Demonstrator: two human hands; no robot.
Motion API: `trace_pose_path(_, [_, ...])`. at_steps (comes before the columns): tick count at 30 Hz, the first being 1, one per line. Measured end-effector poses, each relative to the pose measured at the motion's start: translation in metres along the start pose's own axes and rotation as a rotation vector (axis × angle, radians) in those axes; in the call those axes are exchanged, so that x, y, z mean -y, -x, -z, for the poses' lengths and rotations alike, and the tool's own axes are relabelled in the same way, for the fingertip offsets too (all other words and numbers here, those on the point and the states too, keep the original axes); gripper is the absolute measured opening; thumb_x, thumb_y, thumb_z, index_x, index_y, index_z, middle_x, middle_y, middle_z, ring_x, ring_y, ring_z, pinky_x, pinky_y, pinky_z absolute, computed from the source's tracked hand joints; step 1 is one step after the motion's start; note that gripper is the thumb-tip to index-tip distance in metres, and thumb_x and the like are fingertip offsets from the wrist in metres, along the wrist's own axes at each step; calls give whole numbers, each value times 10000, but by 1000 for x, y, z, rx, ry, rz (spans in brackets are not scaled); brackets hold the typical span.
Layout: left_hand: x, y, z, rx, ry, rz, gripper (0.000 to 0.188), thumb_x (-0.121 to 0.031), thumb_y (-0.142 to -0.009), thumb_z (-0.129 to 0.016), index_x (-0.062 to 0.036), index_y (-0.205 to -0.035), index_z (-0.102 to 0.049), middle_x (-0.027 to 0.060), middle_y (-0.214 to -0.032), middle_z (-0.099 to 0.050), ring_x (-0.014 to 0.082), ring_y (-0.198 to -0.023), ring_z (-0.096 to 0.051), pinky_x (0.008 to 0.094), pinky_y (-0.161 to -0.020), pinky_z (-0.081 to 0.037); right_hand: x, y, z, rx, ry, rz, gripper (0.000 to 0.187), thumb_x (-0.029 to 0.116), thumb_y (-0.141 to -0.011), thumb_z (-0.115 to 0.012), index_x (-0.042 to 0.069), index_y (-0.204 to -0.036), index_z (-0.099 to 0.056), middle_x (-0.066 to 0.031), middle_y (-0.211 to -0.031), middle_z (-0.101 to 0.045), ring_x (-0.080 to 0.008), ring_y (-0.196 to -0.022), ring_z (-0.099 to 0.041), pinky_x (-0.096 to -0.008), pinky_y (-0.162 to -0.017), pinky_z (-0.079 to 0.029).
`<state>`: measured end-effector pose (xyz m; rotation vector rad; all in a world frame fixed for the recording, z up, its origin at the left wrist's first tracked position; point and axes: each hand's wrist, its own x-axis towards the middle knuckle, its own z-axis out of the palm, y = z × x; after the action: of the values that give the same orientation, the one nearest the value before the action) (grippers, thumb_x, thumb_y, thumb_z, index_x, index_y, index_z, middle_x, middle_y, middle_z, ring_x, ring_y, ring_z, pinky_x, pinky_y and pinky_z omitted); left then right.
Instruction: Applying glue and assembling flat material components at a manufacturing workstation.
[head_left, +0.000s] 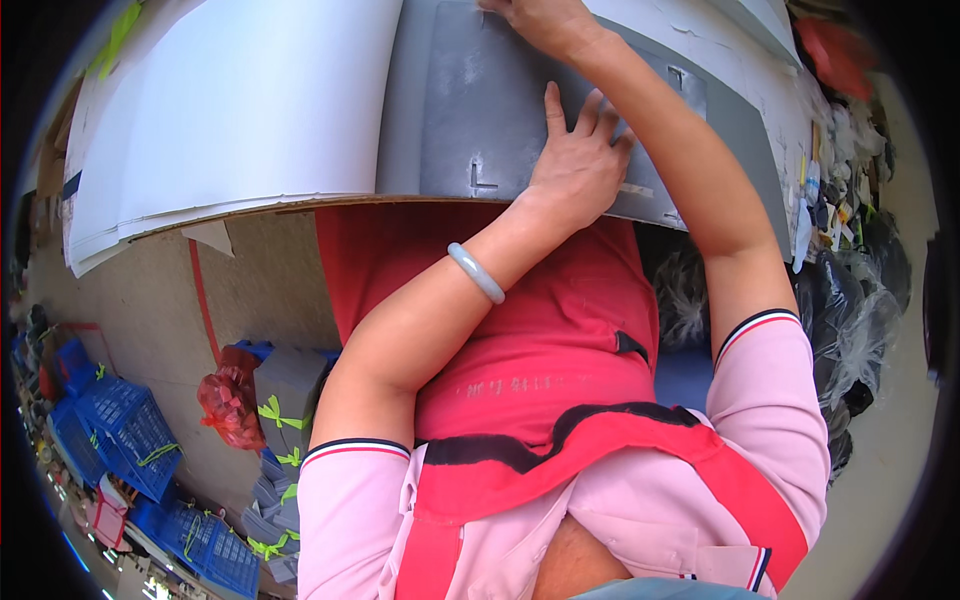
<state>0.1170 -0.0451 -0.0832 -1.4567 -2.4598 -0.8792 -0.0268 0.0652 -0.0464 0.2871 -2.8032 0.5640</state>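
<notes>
Dark-grey sheet (460, 110), flat, R of white paper sheets (240, 100): matte, w/ whitish scuffs, L-shaped corner marks (480, 186). Person's L hand (582, 168) spread on it, unclenched; R hand (545, 20) partly out of view, can't tell grip.

Workshop: stacked blue crates (125, 430), tied grey bundles (285, 390), filled red bag (233, 400).

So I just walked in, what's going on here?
A person in a red apron has a grey sheet in front. The left hand rests on it, fingers spread; the right hand is over its far part, though I cannot tell whether it grips anything. White sheets lie to the left.
</notes>
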Motion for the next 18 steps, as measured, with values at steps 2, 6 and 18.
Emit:
trace_pose_path(2, [4,2,-2,-22,7,8,348,-245,-940,-619,-108,-1260,-640,145,-1404,-464,337,-1397,-378,787,-1096,-185,5,-7,1,13,54,22,215,189,-922,-630,-10,-878,-701,-249,-886,-697,-424,-886,-681,-483,-810,-538])
trace_pose_path(6, [4,3,-7,-33,22,12,339,-240,-949,-609,-107,-1259,-640,153,-1395,-472,342,-1407,-369,788,-1102,-169,4,-7,14,109,125,-96,234,215,-902,-651,-8,-861,-708,-240,-846,-698,-421,-862,-688,-478,-797,-547])
trace_pose_path(18, [4,2,-1,-39,45,-18,352,-236,-960,-589,-55,-1259,-631,175,-1385,-478,351,-1391,-372,816,-1081,-171,14,-6,-1,60,-428,-562,87,86,-898,-615,0,-891,-622,-91,-666,-669,-151,-531,-640,-296,-502,-546])
